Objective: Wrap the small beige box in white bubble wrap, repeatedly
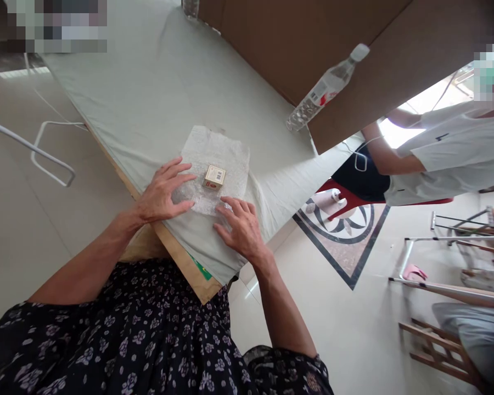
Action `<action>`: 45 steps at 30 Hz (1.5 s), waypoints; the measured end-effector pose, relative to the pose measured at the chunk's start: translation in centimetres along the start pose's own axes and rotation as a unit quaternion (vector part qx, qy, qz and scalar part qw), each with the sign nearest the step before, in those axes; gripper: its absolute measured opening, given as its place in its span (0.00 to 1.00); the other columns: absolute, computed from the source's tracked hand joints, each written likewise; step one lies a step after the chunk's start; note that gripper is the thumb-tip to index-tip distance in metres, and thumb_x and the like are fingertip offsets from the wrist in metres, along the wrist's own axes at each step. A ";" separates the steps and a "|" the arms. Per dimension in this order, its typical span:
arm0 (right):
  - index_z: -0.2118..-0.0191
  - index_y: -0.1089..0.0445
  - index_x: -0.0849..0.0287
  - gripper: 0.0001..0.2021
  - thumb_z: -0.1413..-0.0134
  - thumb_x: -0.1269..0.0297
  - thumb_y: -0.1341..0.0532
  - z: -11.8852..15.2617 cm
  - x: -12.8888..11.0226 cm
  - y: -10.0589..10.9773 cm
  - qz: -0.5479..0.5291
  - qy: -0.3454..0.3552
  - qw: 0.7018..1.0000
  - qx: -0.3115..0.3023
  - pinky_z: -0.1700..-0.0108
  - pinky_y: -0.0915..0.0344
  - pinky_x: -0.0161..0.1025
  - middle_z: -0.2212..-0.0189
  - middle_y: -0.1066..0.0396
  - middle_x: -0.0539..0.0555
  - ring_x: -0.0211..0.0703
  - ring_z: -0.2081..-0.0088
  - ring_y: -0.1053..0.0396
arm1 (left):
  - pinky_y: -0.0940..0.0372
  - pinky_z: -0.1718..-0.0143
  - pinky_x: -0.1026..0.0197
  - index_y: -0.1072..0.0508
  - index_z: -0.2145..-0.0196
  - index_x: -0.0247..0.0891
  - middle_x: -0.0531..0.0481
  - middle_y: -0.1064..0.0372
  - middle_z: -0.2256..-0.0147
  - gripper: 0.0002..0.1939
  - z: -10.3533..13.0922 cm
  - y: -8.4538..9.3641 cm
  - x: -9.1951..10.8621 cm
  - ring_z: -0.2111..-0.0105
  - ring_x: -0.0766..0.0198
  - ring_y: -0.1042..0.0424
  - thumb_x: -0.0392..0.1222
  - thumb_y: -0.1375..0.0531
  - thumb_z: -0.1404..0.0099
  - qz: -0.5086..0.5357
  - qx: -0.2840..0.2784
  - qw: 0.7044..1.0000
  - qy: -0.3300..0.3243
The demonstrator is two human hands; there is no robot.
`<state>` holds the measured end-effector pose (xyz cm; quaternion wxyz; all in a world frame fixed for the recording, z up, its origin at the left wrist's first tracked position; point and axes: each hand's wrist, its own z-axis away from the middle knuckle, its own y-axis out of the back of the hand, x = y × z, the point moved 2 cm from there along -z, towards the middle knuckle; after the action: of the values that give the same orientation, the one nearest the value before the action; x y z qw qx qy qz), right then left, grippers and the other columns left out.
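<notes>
A small cream-coloured box point(214, 177) with a barcode on its top lies on a sheet of bubble wrap point(235, 159), which is spread on the cloth-covered table. My left hand point(163, 192) rests at the sheet's left edge, fingers spread and pointing toward the box, with nothing held. On the near right side, my right hand point(239, 224) is over the sheet's lower corner, its fingers apart and slightly curled. Neither hand touches the box. Whether the right fingertips press on the wrap is hard to make out.
A clear plastic bottle point(327, 90) stands beside a large brown cardboard panel point(271, 44) on the table point(132, 82). At the right sits another person in a white shirt point(456, 148). A metal walking frame point(407, 258) and a wooden stool point(434, 348) are on the floor at far right.
</notes>
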<state>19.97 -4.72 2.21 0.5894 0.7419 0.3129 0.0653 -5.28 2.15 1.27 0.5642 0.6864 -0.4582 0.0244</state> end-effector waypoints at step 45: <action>0.68 0.32 0.53 0.12 0.40 0.51 0.39 -6.3 2.1 -2.2 -0.300 -0.244 0.903 0.190 0.51 0.27 0.47 0.57 0.18 0.57 0.48 0.57 0.22 | 0.29 0.49 0.53 0.31 0.70 0.40 0.44 0.19 0.58 0.09 -5.4 -3.2 2.5 0.56 0.57 0.22 0.47 0.38 0.39 0.260 0.116 0.936 0.206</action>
<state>17.88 1.92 1.44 0.4868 0.7037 0.3738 -0.3580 0.87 4.74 2.23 0.5367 0.5842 -0.4883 0.3636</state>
